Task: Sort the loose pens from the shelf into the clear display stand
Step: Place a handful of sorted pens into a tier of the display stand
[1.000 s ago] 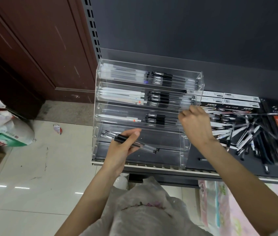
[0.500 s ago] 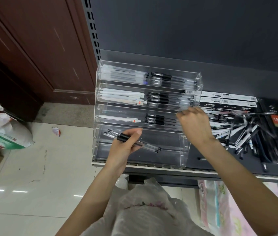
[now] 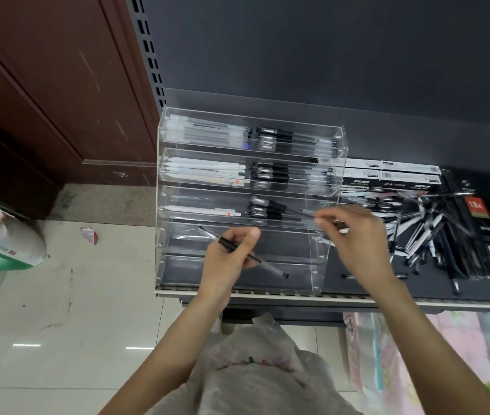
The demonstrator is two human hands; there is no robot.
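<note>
Lower centre of frame: left hand (image 3: 231, 259) grips a small bundle of pens (image 3: 245, 255), fingers and thumb curled round the black grip sections; clear barrels stick out upper left and lower right of the fist, black end cap at the lower right. Count in the bundle looks like two, cannot tell for sure. The bundle sits in front of the fourth tier of the clear display stand (image 3: 324, 259), not in it. Right of centre, right hand (image 3: 354, 235) is blurred, fingertips pinched on one thin clear pen (image 3: 306, 213) whose far end points left into the third tier, at the black-grip pens there; exact finger lie hard to read. Stand has five stepped tiers: top three hold pens, white or frosted ones on the left side, black-grip clear ones on the right; the lower two tiers look empty of pens. Stand rests at the left end of the dark shelf (image 3: 357, 283). Right side of frame, just beside the stand, the loose pens (image 3: 417, 232) lie in a jumbled heap, black and white mixed, too many to count. Behind the heap, flat pen boxes (image 3: 387, 175) in a stack, at least four labels visible.
</note>
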